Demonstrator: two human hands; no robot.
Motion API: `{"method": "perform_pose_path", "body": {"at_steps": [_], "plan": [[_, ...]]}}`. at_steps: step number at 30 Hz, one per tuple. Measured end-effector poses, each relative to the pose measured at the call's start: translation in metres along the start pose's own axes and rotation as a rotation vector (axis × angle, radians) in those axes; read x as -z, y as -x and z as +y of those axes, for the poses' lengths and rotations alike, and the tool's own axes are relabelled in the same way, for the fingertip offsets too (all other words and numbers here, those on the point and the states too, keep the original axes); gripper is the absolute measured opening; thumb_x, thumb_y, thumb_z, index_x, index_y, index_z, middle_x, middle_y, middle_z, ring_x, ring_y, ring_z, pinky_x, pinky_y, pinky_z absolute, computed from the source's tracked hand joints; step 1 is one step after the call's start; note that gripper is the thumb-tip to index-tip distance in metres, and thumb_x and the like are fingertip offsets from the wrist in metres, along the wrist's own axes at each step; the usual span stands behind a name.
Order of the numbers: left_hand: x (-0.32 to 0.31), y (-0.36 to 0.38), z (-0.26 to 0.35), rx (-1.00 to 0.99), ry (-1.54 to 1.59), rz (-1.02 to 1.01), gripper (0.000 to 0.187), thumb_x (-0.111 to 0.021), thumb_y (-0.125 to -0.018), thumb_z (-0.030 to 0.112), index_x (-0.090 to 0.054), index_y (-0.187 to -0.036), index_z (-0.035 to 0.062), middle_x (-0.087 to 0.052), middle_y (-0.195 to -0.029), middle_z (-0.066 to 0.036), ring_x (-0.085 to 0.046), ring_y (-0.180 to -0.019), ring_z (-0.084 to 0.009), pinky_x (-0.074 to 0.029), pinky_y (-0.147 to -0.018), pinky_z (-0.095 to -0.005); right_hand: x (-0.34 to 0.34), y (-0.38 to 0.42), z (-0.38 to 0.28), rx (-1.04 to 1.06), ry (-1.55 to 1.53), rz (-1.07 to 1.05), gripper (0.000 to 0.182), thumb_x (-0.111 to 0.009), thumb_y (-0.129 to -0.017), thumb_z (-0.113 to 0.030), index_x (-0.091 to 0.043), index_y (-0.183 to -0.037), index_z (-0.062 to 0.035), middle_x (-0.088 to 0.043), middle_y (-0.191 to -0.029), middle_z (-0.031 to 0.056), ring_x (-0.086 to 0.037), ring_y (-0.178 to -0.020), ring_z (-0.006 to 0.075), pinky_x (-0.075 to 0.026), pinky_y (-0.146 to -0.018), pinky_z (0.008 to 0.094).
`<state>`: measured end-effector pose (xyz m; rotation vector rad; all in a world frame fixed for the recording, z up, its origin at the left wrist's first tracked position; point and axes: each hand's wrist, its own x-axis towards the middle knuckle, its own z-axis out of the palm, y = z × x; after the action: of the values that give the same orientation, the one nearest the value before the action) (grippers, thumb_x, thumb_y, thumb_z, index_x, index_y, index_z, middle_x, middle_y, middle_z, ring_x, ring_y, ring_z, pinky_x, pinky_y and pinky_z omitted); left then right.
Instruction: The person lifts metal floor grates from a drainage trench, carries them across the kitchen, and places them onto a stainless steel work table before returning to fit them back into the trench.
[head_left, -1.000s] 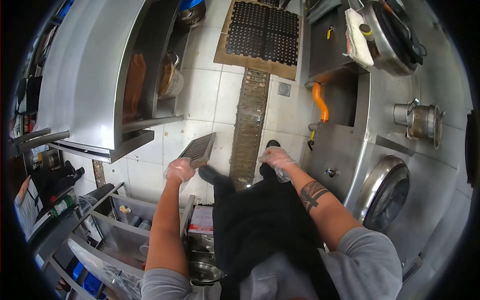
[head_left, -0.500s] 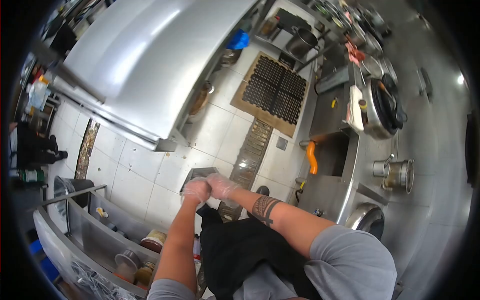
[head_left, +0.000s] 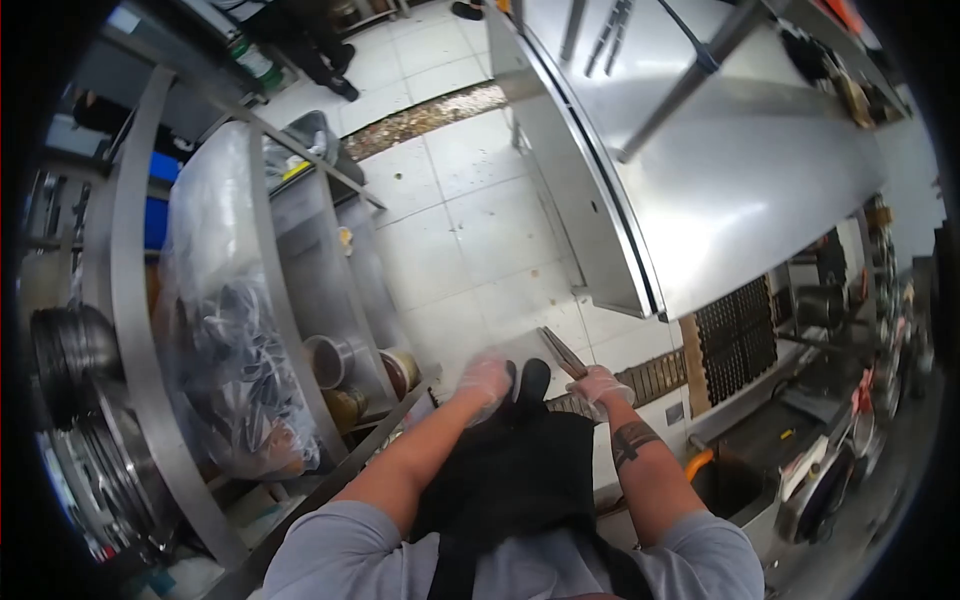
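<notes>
My right hand (head_left: 603, 388), in a clear plastic glove, is closed round the end of a narrow grey metal object with a ridged look (head_left: 563, 352). Its far end points up and to the left, over the floor, and I cannot make out its exact kind. My left hand (head_left: 487, 382), gloved too, is apart from it, in front of my black apron (head_left: 515, 465). Motion blurs the left fingers, and nothing shows clearly in them.
On the left stands a metal rack (head_left: 185, 330) with a big plastic bag (head_left: 240, 350) and tubs (head_left: 330, 360). A steel counter (head_left: 750, 180) fills the upper right. Behind the rack are a bin (head_left: 318, 140) and a person's legs (head_left: 315, 50). A sink (head_left: 735, 488) is at right.
My hands, together on the ridged grey object before, have come apart; the right one keeps it. My view has turned left toward the rack.
</notes>
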<state>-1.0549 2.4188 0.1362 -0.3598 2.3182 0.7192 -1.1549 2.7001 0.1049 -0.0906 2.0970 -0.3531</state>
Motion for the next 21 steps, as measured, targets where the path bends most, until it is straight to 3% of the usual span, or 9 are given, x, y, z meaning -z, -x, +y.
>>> {"method": "perform_pose_path", "body": {"at_steps": [4,7,9,10,12,14,16,20,21], "plan": [[-0.001,0.028,-0.104,0.289,0.026,-0.075,0.037,-0.064,-0.083,0.025,-0.074,-0.109,0.0008,-0.069,-0.121,-0.024,-0.067,-0.114,-0.0389,-0.053,-0.099,-0.0459,-0.02,-0.065,0.04,0.134,-0.16,-0.401,0.037,-0.086,-0.076,-0.034,-0.078,-0.086,0.0001,-0.074,-0.078,0.0117,-0.069,-0.069,0.0217,-0.055,-0.064,0.0409],[-0.011,0.039,-0.189,0.224,-0.086,-0.043,0.037,-0.061,-0.084,0.034,-0.077,-0.097,0.0024,-0.073,-0.107,-0.023,-0.07,-0.102,-0.0397,-0.055,-0.089,-0.0478,0.006,-0.05,-0.021,-0.073,-0.038,-0.247,0.034,-0.089,-0.071,-0.028,-0.078,-0.087,-0.0003,-0.073,-0.079,0.0092,-0.068,-0.07,0.0188,-0.055,-0.064,0.0396],[-0.002,0.054,-0.212,0.387,0.114,0.07,0.033,-0.063,-0.082,0.031,-0.077,-0.091,0.0026,-0.073,-0.101,-0.025,-0.071,-0.098,-0.0404,-0.055,-0.087,-0.0486,0.001,-0.082,-0.031,-0.038,-0.182,-0.296,0.021,-0.085,-0.069,-0.018,-0.078,-0.08,-0.0019,-0.072,-0.074,0.0062,-0.065,-0.062,0.0208,-0.052,-0.057,0.0398],[0.001,0.054,-0.227,0.477,0.231,0.154,0.033,-0.064,-0.081,0.03,-0.077,-0.092,0.0026,-0.073,-0.101,-0.025,-0.071,-0.098,-0.0407,-0.055,-0.088,-0.048,-0.007,-0.108,-0.029,0.168,-0.207,-0.265,0.01,-0.081,-0.07,-0.012,-0.076,-0.075,-0.004,-0.068,-0.069,0.0061,-0.061,-0.056,0.0208,-0.047,-0.051,0.0401],[-0.004,0.056,-0.248,0.604,0.323,0.224,0.033,-0.066,-0.079,0.029,-0.077,-0.094,0.002,-0.073,-0.104,-0.025,-0.071,-0.1,-0.0407,-0.055,-0.09,-0.0468,0.037,-0.08,-0.097,-0.109,-0.439,-0.225,0.006,-0.077,-0.073,-0.007,-0.072,-0.069,-0.0055,-0.063,-0.063,0.0067,-0.056,-0.052,0.0195,-0.042,-0.047,0.0394],[0.001,0.046,-0.255,0.643,0.309,0.241,0.034,-0.067,-0.078,0.028,-0.077,-0.097,0.0015,-0.073,-0.106,-0.025,-0.07,-0.103,-0.0406,-0.055,-0.091,-0.0462,0.068,-0.069,-0.152,-0.136,-0.615,-0.281,0.009,-0.072,-0.076,-0.004,-0.068,-0.068,-0.0043,-0.059,-0.062,0.007,-0.054,-0.051,0.019,-0.039,-0.046,0.0379],[0.012,0.033,-0.261,0.802,0.386,0.157,0.036,-0.066,-0.079,0.029,-0.077,-0.1,0.001,-0.072,-0.112,-0.024,-0.069,-0.109,-0.0404,-0.055,-0.093,-0.0461,0.069,-0.109,-0.174,0.003,-0.433,-0.301,0.009,-0.069,-0.078,-0.007,-0.068,-0.07,-0.0018,-0.063,-0.066,0.0088,-0.057,-0.057,0.021,-0.044,-0.052,0.0369],[0.124,-0.024,-0.231,0.724,0.45,0.204,0.044,-0.066,-0.08,0.031,-0.074,-0.114,0.0035,-0.067,-0.124,-0.026,-0.065,-0.118,-0.0385,-0.052,-0.101,-0.0456,0.111,-0.128,-0.246,0.781,-0.48,-0.319,0.019,-0.071,-0.075,-0.018,-0.074,-0.079,0.0004,-0.067,-0.074,0.0116,-0.063,-0.071,0.0237,-0.05,-0.067,0.0368],[0.145,-0.05,-0.237,0.639,0.394,0.162,0.05,-0.067,-0.079,0.032,-0.072,-0.121,0.0049,-0.066,-0.128,-0.027,-0.064,-0.121,-0.038,-0.051,-0.103,-0.0454,0.12,-0.133,-0.281,0.513,-0.377,-0.258,0.021,-0.073,-0.074,-0.02,-0.074,-0.079,0.0002,-0.069,-0.076,0.0111,-0.064,-0.072,0.0231,-0.05,-0.067,0.0375]]}}
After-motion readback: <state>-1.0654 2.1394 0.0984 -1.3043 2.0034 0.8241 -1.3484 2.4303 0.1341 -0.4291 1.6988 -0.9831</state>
